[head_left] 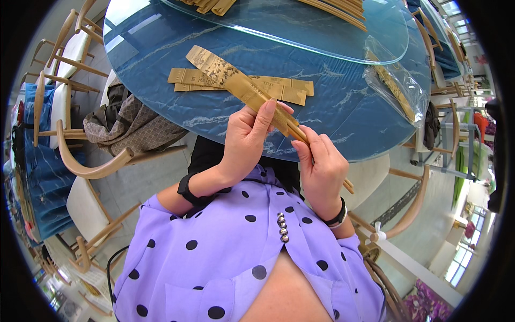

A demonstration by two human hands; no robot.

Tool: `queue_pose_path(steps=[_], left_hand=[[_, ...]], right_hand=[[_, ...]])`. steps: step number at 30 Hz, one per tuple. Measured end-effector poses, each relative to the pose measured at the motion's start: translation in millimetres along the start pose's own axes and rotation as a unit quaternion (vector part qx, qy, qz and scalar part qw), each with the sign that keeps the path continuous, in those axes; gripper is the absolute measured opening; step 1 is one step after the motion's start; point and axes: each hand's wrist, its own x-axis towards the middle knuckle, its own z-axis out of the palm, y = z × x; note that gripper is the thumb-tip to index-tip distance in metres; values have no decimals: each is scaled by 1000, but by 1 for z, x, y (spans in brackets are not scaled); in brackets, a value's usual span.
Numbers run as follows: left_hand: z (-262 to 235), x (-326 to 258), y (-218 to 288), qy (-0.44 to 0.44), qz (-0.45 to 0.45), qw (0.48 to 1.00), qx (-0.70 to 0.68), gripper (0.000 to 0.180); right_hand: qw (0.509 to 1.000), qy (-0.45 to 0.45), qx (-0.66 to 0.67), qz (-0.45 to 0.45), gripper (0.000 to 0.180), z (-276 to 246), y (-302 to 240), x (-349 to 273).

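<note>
My left hand (247, 133) pinches a gold paper chopstick sleeve (222, 72) with a dark printed pattern, thumb on top. The sleeve slants up and to the left above the table. My right hand (324, 167) is closed on a pair of brown chopsticks (298, 133). Their upper part lies inside the sleeve's open end, and their other ends stick out below my right hand. Beyond my hands, several flat gold sleeves (281, 88) lie crossed on the blue marbled table (343, 115).
A glass turntable (316, 40) carries a bundle of chopsticks (343, 12) and a pile of gold sleeves (212, 6). At the table's right lies a clear plastic bag (399, 88) with gold sleeves in it. Wooden chairs (91, 166) stand around; a patterned bag (134, 123) rests on one.
</note>
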Motion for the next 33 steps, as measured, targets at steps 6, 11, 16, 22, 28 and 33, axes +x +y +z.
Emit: queue_pose_path(steps=[6, 11, 16, 22, 28, 33], left_hand=[[-22, 13, 18, 43, 15, 999, -5, 40], [-23, 10, 13, 38, 24, 999, -13, 39], [-21, 10, 10, 15, 22, 999, -38, 37], [-28, 18, 20, 71, 55, 996, -24, 37], [-17, 11, 6, 53, 48, 997, -19, 35], [-23, 13, 15, 59, 21, 996, -66, 34]], right_hand=[[999, -38, -4, -6, 27, -20, 22, -6], [999, -28, -21, -13, 24, -19, 20, -10], [1000, -22, -9, -11, 24, -15, 16, -7], [1000, -14, -7, -9, 25, -16, 15, -5], [1000, -8, -23, -6, 25, -11, 11, -9], [1000, -3, -20, -13, 27, -13, 14, -9]])
